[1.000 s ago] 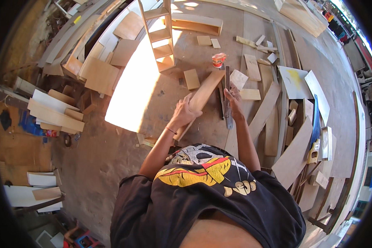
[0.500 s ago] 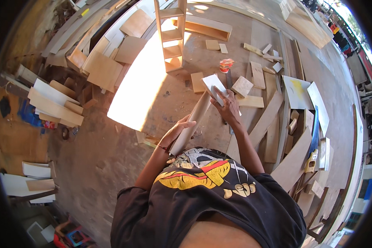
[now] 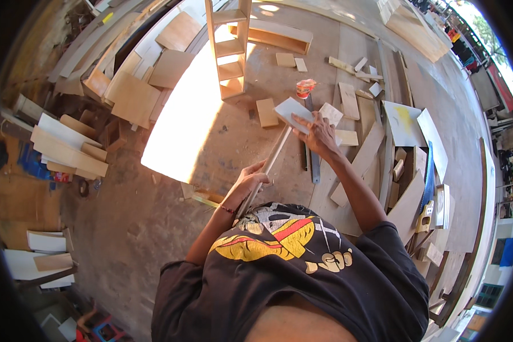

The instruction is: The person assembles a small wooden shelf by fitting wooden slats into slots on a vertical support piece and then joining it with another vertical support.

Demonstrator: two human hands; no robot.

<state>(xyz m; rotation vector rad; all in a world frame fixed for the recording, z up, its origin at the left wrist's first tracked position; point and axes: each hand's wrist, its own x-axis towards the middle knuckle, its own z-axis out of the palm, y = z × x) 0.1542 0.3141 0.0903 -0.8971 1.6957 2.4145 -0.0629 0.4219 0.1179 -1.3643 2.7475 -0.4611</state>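
My left hand [image 3: 251, 181] is wrapped around a long wooden board [image 3: 275, 153]. The board slants away from my body with its narrow edge turned up, its near end close to my shirt. A flat, pale, rectangular piece [image 3: 290, 110] is gripped in my right hand [image 3: 321, 138], fingers spread over its right side. This piece sits at the far end of the board and seems to touch it; whether it is sandpaper or a small panel I cannot tell. Just beyond lie a small tan block [image 3: 267, 113] and a pale wood block [image 3: 330, 114].
An upright wooden shelf frame [image 3: 232, 71] stands ahead, near a red-and-white cup [image 3: 305, 88]. A long metal strip [image 3: 314, 165] lies on the floor. To the right are planks [image 3: 360, 162] and a handsaw [image 3: 426, 214]; to the left, stacked boards [image 3: 68, 149].
The board has rolled in my left hand, from its wide face showing to its narrow edge. My right hand and the pale piece have tilted and shifted slightly.
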